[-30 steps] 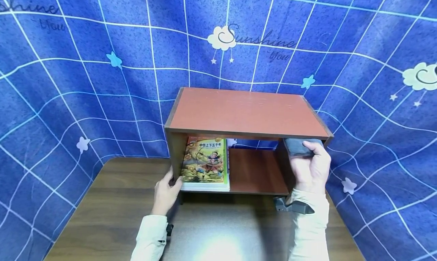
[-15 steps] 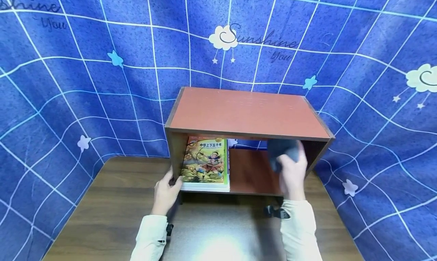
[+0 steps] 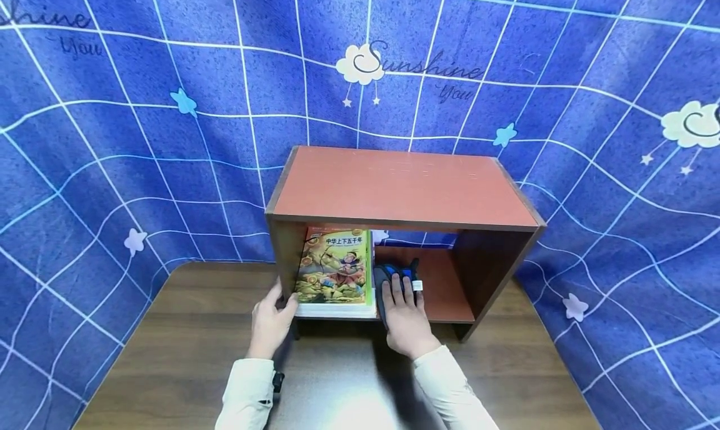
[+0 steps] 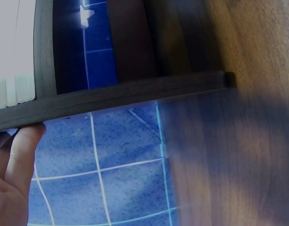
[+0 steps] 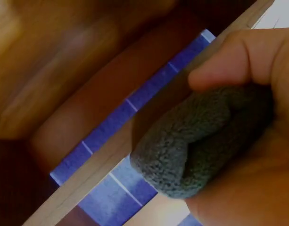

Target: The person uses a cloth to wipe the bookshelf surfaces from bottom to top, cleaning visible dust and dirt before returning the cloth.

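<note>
My left hand (image 3: pixel 271 322) grips the left side panel of a small wooden bookshelf (image 3: pixel 405 186), thumb at its front edge. In the left wrist view a finger (image 4: pixel 25 150) lies against the dark panel edge. My right hand (image 3: pixel 409 327) reaches into the bookshelf and holds a dark grey cloth (image 3: pixel 385 272) down by the bottom board, beside the books. Blue patches and a white tag show past the fingers. In the right wrist view the fuzzy folded cloth (image 5: pixel 168 150) sits between thumb and palm.
A stack of books (image 3: pixel 337 267), with an illustrated cover facing out, stands in the left part of the bookshelf. The bookshelf stands on a wooden table (image 3: pixel 185 330). A blue curtain (image 3: pixel 214 136) with white grid lines hangs behind and around it.
My right hand has moved the cloth from the upper right side panel, down and left, to the bottom board beside the books. The left hand keeps its place.
</note>
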`<state>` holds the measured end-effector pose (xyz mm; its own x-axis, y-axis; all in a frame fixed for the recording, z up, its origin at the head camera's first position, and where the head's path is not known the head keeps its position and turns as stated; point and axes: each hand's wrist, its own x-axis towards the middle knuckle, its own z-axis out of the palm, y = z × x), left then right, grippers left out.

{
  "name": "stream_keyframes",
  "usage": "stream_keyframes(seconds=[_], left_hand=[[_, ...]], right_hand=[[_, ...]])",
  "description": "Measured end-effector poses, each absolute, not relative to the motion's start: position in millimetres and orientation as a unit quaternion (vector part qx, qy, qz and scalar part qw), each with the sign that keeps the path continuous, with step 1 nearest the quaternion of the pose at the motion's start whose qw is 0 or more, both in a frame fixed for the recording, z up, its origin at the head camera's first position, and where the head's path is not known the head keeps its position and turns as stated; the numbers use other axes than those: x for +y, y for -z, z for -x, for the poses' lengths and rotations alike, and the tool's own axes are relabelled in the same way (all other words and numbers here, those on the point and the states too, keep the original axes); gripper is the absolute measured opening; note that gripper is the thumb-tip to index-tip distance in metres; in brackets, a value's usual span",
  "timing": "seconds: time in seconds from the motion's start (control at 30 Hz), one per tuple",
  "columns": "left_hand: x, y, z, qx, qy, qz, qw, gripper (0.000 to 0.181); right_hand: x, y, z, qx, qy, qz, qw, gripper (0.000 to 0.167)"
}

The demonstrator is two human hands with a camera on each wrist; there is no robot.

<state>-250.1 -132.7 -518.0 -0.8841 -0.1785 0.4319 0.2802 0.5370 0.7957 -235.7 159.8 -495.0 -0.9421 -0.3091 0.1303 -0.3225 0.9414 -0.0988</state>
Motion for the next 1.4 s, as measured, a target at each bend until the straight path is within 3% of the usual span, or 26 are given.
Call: stream_keyframes(seconds=[0.43,0.8,1.4], left_hand=[[-131,518,250,-0.845,0.478,0.025,0.240,0.039],[-134,515,250,-0.853,0.463,0.025,0.240,0.039],[-133,518,250,-0.848,0.462,0.037,0.256,0.035]], right_hand=[[148,507,256,-0.988,-0.060,-0.130,0.060,0.103],[153,519,252,-0.980,-0.033,-0.139,0.137,0.095],[253,522,237,-0.975,-0.051,-0.109,0.186,0.084]])
